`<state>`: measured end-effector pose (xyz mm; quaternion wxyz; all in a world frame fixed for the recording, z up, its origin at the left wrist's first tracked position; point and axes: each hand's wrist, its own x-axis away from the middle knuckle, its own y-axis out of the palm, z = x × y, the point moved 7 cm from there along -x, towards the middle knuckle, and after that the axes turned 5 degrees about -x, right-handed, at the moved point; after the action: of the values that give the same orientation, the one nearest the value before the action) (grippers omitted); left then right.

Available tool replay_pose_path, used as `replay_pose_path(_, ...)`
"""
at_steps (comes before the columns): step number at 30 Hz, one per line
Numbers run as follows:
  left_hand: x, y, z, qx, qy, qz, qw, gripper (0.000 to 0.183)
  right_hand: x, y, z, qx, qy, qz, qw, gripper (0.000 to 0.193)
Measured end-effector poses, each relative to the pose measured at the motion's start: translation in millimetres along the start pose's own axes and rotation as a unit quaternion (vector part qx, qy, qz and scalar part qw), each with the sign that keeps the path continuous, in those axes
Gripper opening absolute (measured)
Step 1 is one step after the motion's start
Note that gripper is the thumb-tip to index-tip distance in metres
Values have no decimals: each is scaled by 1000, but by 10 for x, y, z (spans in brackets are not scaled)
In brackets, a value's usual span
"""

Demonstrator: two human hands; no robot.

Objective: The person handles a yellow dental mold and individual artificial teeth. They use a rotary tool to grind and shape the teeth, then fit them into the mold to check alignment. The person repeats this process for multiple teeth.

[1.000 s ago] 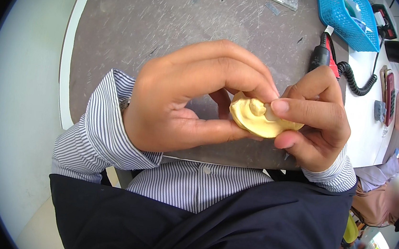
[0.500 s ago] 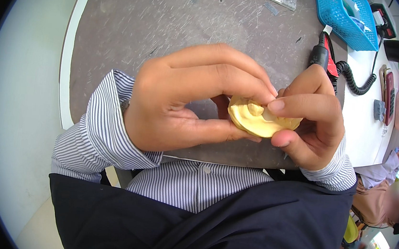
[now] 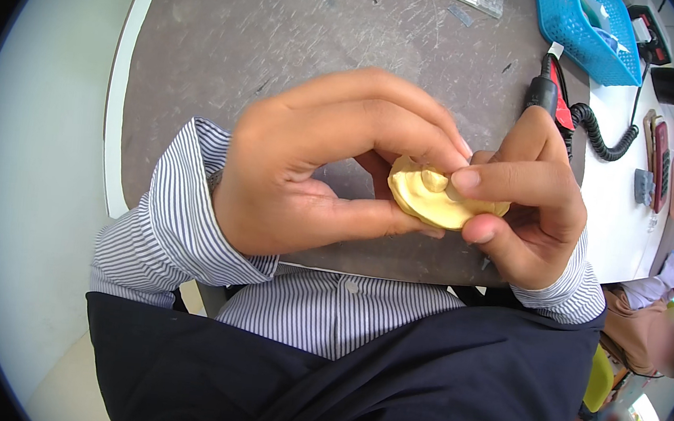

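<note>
I see the grey work mat (image 3: 286, 59) filling the upper half of the frame. My left hand (image 3: 317, 168) curls at centre, fingers and thumb pinching the yellow plaster cast (image 3: 427, 203). My right hand (image 3: 532, 205), centre right, grips the cast's other side. A blue basket (image 3: 582, 27) sits upper right.

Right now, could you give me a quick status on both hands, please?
Left hand and right hand both pinching the yellow moulded piece above the grey mat. Nothing in the way.
</note>
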<state>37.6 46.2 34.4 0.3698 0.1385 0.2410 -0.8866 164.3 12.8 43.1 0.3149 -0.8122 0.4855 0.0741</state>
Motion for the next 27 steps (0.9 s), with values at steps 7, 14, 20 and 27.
replay_pose_path(7, -60, 28, 47, -32, -6, -23, 999, 33, 52, -38, 31, -60, 17, 37, 997, 32)
replay_pose_path(14, -33, 35, -24, 12, -27, -7, 1000, 33, 24, -28, 39, -36, 14, 1, 999, 29)
replay_pose_path(20, -48, 40, 12, -22, -5, -34, 999, 34, 57, -34, 60, -100, 59, 89, 989, 29)
replay_pose_path(27, -47, 32, -31, 26, -57, 16, 998, 37, 29, -40, 10, -19, 9, 10, 1000, 28)
